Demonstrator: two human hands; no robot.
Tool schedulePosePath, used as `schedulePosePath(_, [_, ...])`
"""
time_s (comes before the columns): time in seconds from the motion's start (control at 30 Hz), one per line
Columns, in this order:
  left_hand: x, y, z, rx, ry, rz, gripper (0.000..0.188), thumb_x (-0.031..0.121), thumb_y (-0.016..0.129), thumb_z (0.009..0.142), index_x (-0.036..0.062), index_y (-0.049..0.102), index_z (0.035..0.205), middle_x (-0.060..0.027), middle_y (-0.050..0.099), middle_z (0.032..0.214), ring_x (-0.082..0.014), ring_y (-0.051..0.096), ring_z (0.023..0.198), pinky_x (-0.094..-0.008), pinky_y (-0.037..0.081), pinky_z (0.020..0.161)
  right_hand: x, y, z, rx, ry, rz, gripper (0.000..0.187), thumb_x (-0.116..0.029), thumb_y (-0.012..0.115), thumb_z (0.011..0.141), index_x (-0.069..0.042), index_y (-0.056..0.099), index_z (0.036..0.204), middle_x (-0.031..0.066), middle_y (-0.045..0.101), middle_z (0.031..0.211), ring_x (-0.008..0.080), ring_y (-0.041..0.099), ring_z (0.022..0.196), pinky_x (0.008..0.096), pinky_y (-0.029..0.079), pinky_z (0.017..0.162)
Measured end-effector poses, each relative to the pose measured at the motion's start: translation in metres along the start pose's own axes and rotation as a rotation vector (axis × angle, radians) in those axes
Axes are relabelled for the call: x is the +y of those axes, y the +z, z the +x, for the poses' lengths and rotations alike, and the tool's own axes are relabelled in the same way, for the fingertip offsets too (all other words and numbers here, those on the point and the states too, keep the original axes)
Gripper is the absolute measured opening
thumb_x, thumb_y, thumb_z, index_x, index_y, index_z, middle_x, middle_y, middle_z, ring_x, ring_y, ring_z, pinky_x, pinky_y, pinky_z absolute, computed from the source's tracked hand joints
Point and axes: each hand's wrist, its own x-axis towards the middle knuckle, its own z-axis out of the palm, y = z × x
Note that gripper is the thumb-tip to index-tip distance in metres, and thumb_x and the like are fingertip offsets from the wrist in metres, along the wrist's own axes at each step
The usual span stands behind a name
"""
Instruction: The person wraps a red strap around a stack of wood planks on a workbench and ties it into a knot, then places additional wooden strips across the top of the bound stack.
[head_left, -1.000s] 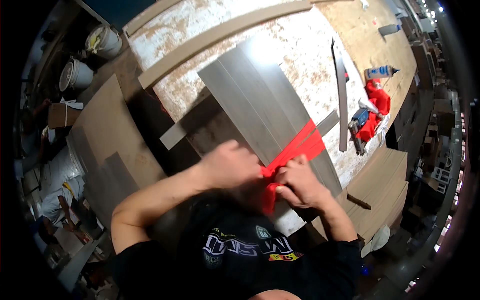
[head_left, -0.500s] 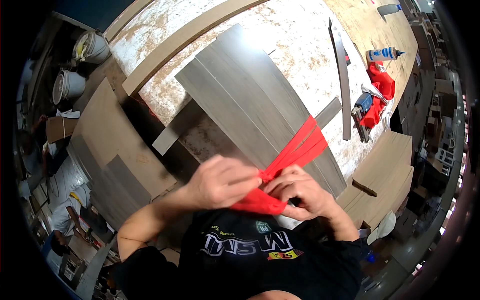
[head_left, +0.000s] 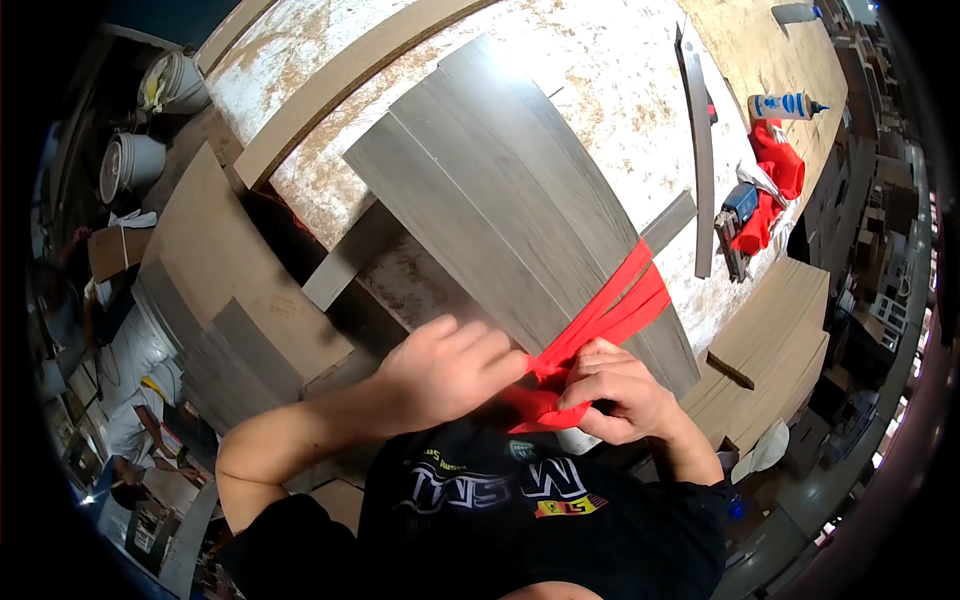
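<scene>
A red cloth strip point(head_left: 625, 305) is wrapped round the near end of several long grey wood-grain boards point(head_left: 500, 180), which lie side by side on the table. Its gathered ends meet close to my chest, at the boards' near edge. My left hand point(head_left: 450, 370), slightly smeared by motion, is closed on one end of the cloth. My right hand point(head_left: 618, 390) pinches the cloth on the other side of the gathered part, fingers curled and thumb beneath. A shorter grey strip point(head_left: 350, 255) runs crosswise beneath the boards and sticks out at both sides.
A long brown board point(head_left: 360, 85) edges the paint-spotted table point(head_left: 330, 130). At right lie a narrow dark strip point(head_left: 697, 160), a stapler-like tool point(head_left: 735, 225), more red cloth point(head_left: 780, 160) and a glue bottle point(head_left: 785, 106). Stacked brown panels point(head_left: 765, 340) stand right; white buckets point(head_left: 133, 165) left.
My left hand has shifted slightly, drawing its end of the cloth a little away from my right hand. The whole view has turned slightly; the boards look unmoved.
</scene>
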Motion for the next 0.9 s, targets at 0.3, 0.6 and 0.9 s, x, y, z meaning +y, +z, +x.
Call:
schedulePosePath(0.3, [-0.002,0.011,-0.001,0.069,-0.178,-0.690,0.014,0.011,0.077,0.083,0.0057,0.071,0.094,-0.0057,0.062,0.090,-0.0232,0.064,0.080,-0.0349,0.053,0.069,0.005,0.001,-0.004,0.071,0.037,0.068,0.010,-0.005,0.071,0.087,-0.003,0.067,0.096,0.0109,0.068,0.081,0.0284,0.062,0.069,0.0386,0.046,0.072])
schedulePosePath(0.6, [0.008,0.012,-0.002,0.070,-0.304,-0.944,0.013,0.006,0.068,0.089,0.0006,0.066,0.101,-0.0119,0.064,0.109,-0.0263,0.066,0.094,-0.0352,0.056,0.078,0.007,0.001,-0.008,0.045,0.043,0.071,0.010,-0.005,0.069,0.088,-0.002,0.067,0.097,0.0104,0.069,0.083,0.0288,0.062,0.072,0.0385,0.047,0.073])
schedulePosePath(0.9, [0.015,-0.015,0.023,-0.141,-0.119,-0.230,0.018,0.025,0.074,0.083,0.0102,0.065,0.085,-0.0051,0.054,0.088,-0.0244,0.059,0.081,-0.0372,0.051,0.066,-0.002,-0.008,-0.006,-0.072,0.040,-0.046,0.018,-0.006,0.068,0.082,-0.006,0.069,0.100,0.0086,0.069,0.091,0.0292,0.063,0.083,0.0390,0.049,0.078])
